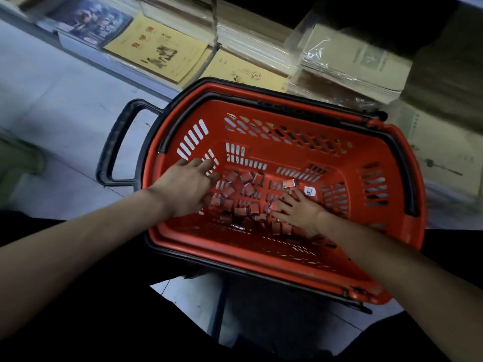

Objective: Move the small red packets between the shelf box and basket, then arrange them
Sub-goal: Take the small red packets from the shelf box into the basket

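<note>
1. Cannot read the print on the packets point(248, 189): too small and blurred.
2. Hidden under the right hand point(300, 210) and the left hand point(188, 186): some packets.
3. Cut off by the top edge: book stacks point(248, 30).
4. Hidden behind the right forearm: part of the basket point(261, 261) rim.

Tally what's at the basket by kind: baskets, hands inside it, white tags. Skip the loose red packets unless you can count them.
Red basket: 1
Hands inside it: 2 (left hand, right hand)
White handwritten tag: 1
Total: 4
Red packets: skipped, because the pile is too overlapped and blurred to count.
</note>
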The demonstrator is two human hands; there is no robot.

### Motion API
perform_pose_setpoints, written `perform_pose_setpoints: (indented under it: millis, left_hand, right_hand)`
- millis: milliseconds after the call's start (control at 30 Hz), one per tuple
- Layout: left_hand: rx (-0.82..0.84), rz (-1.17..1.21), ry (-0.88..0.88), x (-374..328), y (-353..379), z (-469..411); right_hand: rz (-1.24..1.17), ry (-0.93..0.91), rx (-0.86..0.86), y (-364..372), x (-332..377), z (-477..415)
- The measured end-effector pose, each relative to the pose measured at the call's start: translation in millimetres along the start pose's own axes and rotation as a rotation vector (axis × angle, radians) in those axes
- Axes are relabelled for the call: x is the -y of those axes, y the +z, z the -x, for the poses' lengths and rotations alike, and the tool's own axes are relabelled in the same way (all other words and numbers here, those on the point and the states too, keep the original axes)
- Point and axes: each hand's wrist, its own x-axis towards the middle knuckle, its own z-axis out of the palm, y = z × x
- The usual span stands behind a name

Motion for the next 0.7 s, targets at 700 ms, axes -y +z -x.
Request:
perform_pose_setpoints:
  millis: [700]
  left_hand:
    - [-0.012, 0.101, -0.055, -3.8, -2.1, -25.7]
  right_hand:
    - [-0.016, -0.167, -0.086, 2.8, -15.6, 9.7]
